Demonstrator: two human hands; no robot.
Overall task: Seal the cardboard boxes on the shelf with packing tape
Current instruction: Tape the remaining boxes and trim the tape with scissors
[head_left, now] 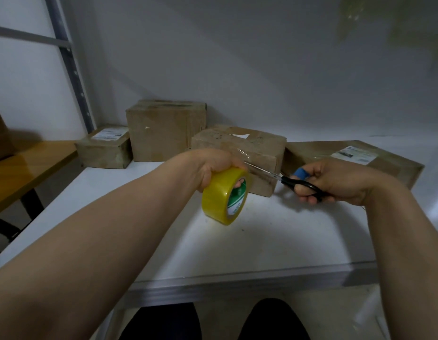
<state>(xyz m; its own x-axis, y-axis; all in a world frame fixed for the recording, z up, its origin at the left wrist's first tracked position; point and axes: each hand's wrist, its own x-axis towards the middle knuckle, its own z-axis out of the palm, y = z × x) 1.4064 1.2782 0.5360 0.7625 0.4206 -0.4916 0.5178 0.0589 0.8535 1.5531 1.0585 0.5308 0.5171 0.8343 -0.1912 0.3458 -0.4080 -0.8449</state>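
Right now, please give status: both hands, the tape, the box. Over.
Left hand grips tape roll. Right hand holds scissors, blades at the strip stretched to the middle box. Strip looks uncut. Nothing in the way.

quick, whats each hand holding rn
Left hand: grips the yellow tape roll.
Right hand: grips the black scissors, blades at the stretched tape.

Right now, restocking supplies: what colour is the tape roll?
The tape roll is yellow, seen in the head view.

Box labels (110,134) blurred, tape-core print (236,203) illegible (green, white)
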